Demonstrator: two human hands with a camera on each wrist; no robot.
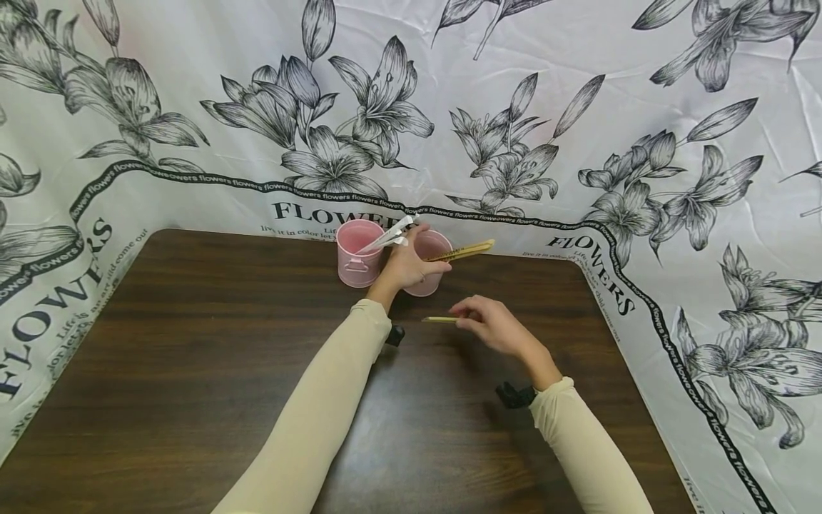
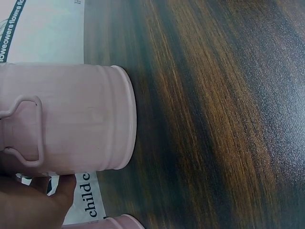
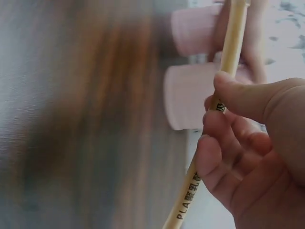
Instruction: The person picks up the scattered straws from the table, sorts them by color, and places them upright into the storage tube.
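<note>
My left hand [image 1: 406,268] grips the right pink bucket [image 1: 424,288] at its left side, fingers around the far rim and thumb over the front. Several yellow straws [image 1: 474,250] lean out of that bucket to the right. In the left wrist view the bucket wall [image 2: 81,119] shows a wire handle. A yellow drinking straw [image 3: 233,43] with black printing is pinched between the thumb and fingers of my right hand [image 1: 497,325], held roughly level in front of the right bucket. Beside my left hand, the left pink bucket [image 1: 348,270] holds several white-wrapped pieces [image 1: 393,234].
Both buckets stand at the far edge of a dark wooden table [image 1: 212,371]. Behind and around it hangs a white cloth [image 1: 501,43] printed with black flowers and lettering. Each wrist wears a small black camera.
</note>
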